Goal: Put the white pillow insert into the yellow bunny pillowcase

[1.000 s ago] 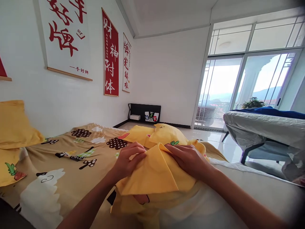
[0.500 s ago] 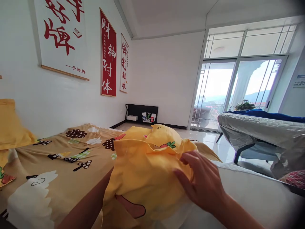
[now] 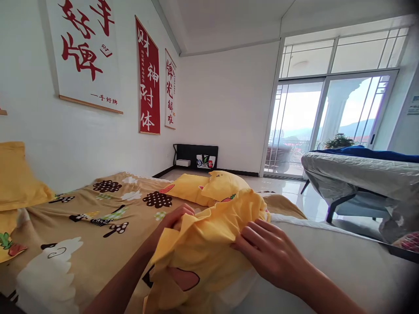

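A yellow pillowcase [image 3: 209, 244] with a pink printed patch stands bunched up in front of me. My right hand [image 3: 266, 248] pinches its right side, with the fingers curled into the cloth. At the upper left edge, my left hand [image 3: 179, 216] grips the fabric, its fingertips partly hidden by a fold. Something white shows at the lower end of the pillowcase, though I cannot make out what it is. Just beyond lie yellow pillows [image 3: 188, 185] with carrot prints, on a tan patterned blanket [image 3: 131, 226].
More yellow pillows [image 3: 24, 179] are at the left by the wall. To the right stretches a white sheet [image 3: 330, 257]. Past it stand a plastic-covered table [image 3: 356, 170] and a dark chair [image 3: 356, 203]. A low black stand [image 3: 196, 152] sits by the far wall.
My left hand has come out from behind the pillowcase onto its upper left edge. My right hand has closed on the cloth, and the pillowcase's top has folded and bunched.
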The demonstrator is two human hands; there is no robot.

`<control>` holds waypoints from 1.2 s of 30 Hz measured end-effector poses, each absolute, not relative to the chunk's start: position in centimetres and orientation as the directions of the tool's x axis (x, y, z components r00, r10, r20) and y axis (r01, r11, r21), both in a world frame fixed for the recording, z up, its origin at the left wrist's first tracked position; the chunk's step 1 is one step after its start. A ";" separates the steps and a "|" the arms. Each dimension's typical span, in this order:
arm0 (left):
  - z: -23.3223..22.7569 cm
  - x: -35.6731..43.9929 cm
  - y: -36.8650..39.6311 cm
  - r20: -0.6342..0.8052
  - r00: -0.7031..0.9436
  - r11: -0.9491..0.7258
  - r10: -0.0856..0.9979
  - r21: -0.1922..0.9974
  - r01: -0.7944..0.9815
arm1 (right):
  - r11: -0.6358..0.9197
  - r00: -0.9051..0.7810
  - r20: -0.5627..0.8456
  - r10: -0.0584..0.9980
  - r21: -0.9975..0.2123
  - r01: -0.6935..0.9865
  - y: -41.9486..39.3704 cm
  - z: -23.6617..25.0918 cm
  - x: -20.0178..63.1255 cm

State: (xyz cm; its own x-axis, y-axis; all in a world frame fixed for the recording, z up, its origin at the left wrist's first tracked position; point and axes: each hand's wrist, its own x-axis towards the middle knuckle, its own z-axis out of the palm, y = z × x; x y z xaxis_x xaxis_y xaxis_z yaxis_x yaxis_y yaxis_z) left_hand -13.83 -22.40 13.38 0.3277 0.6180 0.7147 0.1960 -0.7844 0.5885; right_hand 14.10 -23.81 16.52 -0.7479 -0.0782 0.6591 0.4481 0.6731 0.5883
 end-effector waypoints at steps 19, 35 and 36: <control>17.6 -10.8 -21.7 0.270 0.575 -0.384 0.772 0.919 0.084 | 0.876 -0.741 0.645 0.187 0.231 0.423 -24.0 13.8 14.6; 13.2 -10.4 -26.7 0.884 0.273 -0.629 0.381 0.031 0.777 | 0.879 -0.715 0.664 0.219 0.184 0.441 -22.6 13.4 14.3; 13.1 -9.9 -26.3 0.889 0.250 -0.609 0.383 0.040 0.792 | 0.875 -0.718 0.664 0.211 0.200 0.442 -22.9 13.3 13.9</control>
State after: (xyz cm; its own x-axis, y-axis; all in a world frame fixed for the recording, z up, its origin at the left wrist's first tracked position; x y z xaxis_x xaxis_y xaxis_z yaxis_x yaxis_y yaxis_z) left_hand -9.91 -26.30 13.14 0.2496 0.3828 0.8895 0.7919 -0.6094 0.0401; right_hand 13.91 -22.89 13.27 -0.7177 0.2111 0.6635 0.4418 0.8746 0.1996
